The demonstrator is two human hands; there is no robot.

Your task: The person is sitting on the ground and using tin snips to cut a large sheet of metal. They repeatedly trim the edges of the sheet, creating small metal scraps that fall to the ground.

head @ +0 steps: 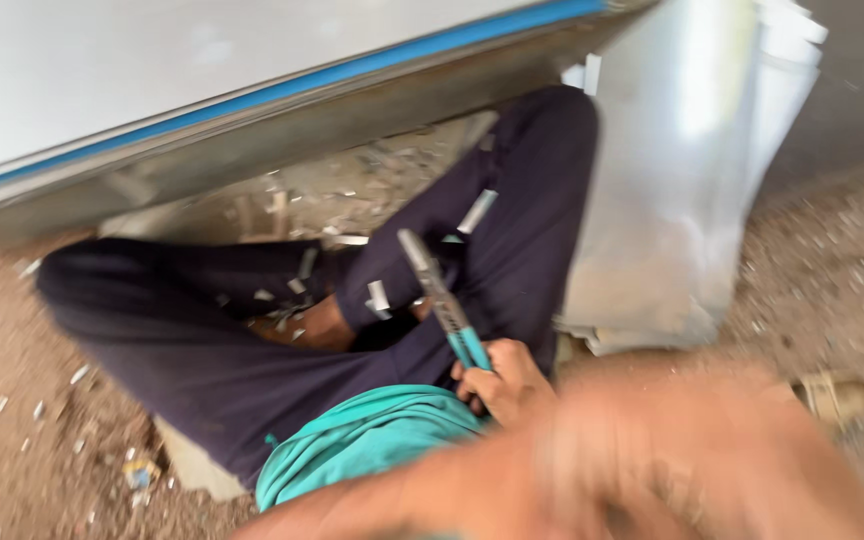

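My right hand [505,382] is closed around the teal handles of a pair of metal snips [439,297]. Its grey jaws point up and to the left, over my lap. I sit cross-legged on the ground in dark trousers [202,350] and a teal shirt [367,440]. Small silver metal offcuts [378,297] lie on the trousers. My blurred forearm crosses the bottom right of the view. My left hand is out of sight.
A large grey metal sheet with a blue stripe [252,95] leans across the top. A stack of shiny metal sheets [672,180] stands at the right beside my knee. Metal scraps litter the dirt ground [22,410].
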